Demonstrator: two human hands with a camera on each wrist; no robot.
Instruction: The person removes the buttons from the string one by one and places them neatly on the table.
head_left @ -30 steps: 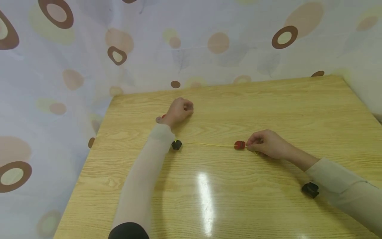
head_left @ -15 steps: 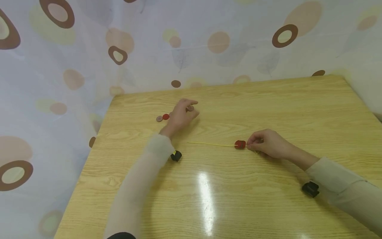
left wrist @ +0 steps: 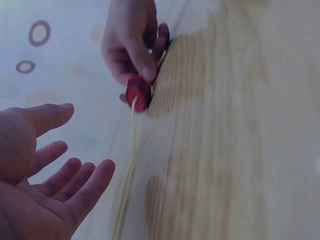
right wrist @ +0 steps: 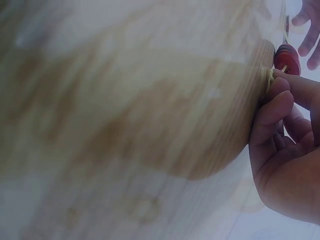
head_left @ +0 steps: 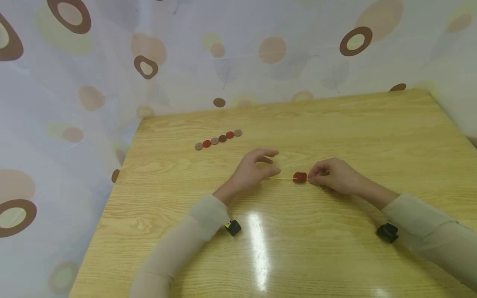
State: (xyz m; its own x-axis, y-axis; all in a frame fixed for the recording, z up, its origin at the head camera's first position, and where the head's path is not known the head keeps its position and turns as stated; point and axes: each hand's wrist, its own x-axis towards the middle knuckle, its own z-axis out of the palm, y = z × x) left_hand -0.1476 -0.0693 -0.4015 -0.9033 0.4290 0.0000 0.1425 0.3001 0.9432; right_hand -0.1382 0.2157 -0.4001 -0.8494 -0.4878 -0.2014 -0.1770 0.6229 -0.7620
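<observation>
Red and dark buttons (head_left: 299,177) are threaded in a short stack on a yellow string (head_left: 283,178) on the wooden table. Beside the stack, my right hand (head_left: 335,176) pinches the string's end between thumb and fingers; a bit of string shows at the fingertips (right wrist: 280,85) in the right wrist view. My left hand (head_left: 253,167) hovers left of the stack, its fingers spread and holding nothing. It partly covers the string in the head view. In the left wrist view the string (left wrist: 133,135) runs down from the red stack (left wrist: 138,93), past the left fingers without visible contact.
Farther back on the table (head_left: 335,124), several loose buttons (head_left: 222,138), greyish-pink, red and brown, lie in a slanted row. A patterned curtain (head_left: 238,54) hangs behind the table's far edge. Black wrist devices (head_left: 233,227) sit under both sleeves.
My left hand has spread its fingers at the right end of the button row, then come nearer and rightward to the string, uncovering the row. My right hand has stayed in place.
</observation>
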